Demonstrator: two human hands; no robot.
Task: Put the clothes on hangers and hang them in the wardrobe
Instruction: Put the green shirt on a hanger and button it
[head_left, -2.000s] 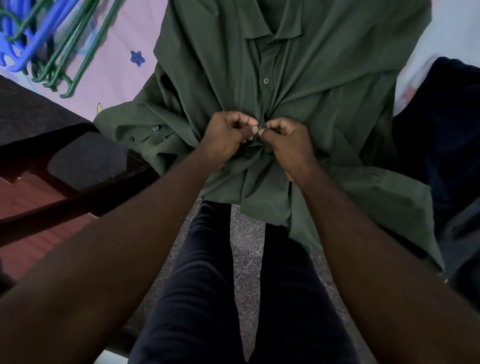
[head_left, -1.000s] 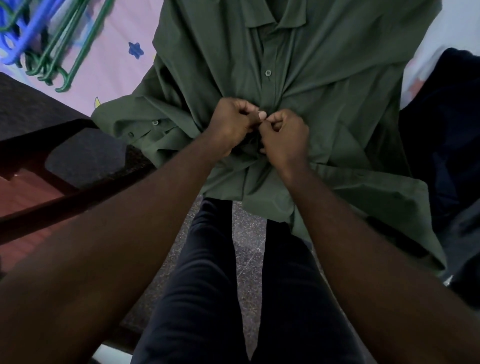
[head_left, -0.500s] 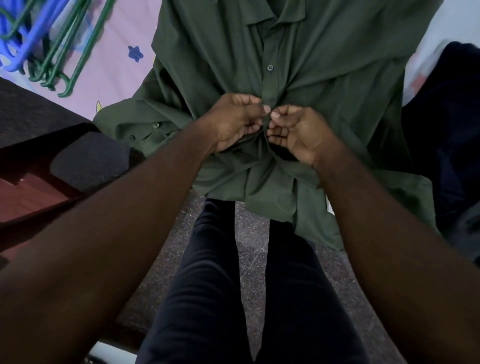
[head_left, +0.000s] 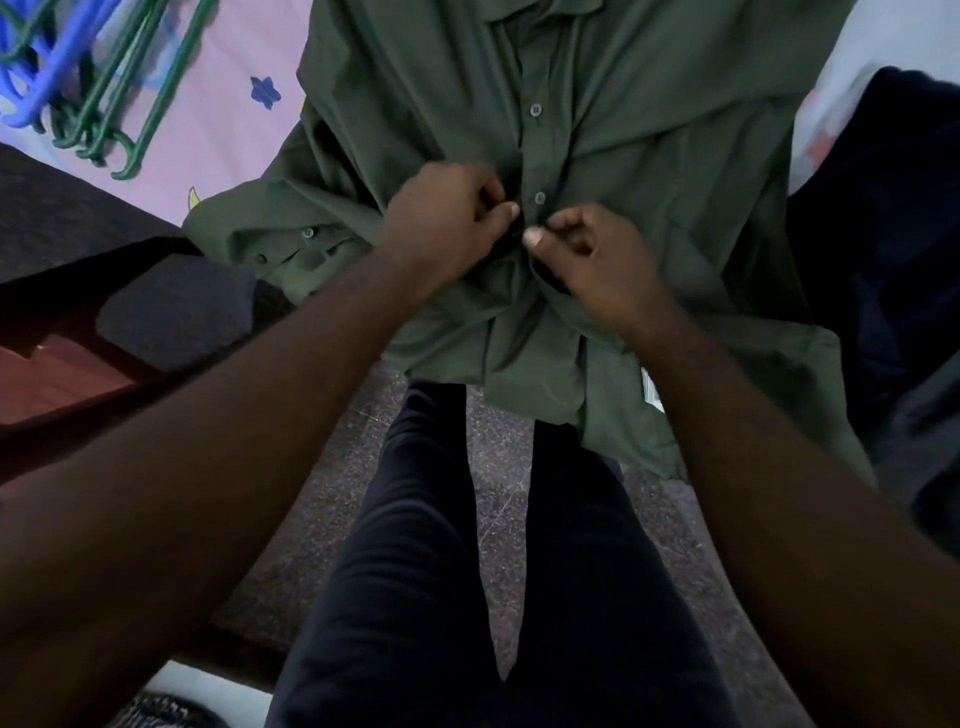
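Note:
A dark green button-up shirt (head_left: 649, 119) lies front-up on the bed, its hem hanging over the near edge. My left hand (head_left: 447, 218) pinches the left side of the shirt's front placket. My right hand (head_left: 597, 254) pinches the right side, thumb tip showing, just below a fastened button (head_left: 540, 198). Another fastened button (head_left: 535, 109) sits higher on the placket. The fabric bunches under both hands. A sleeve cuff (head_left: 291, 249) lies to the left.
Green hangers (head_left: 130, 98) and blue hangers (head_left: 36, 67) lie on the pink bedsheet (head_left: 228, 119) at the top left. Dark navy clothing (head_left: 893, 218) is piled at the right. My legs in dark trousers stand on speckled floor (head_left: 322, 519) below.
A second fastened button now shows above my hands. Both hands have shifted slightly lower down the placket, still pinching the two edges together.

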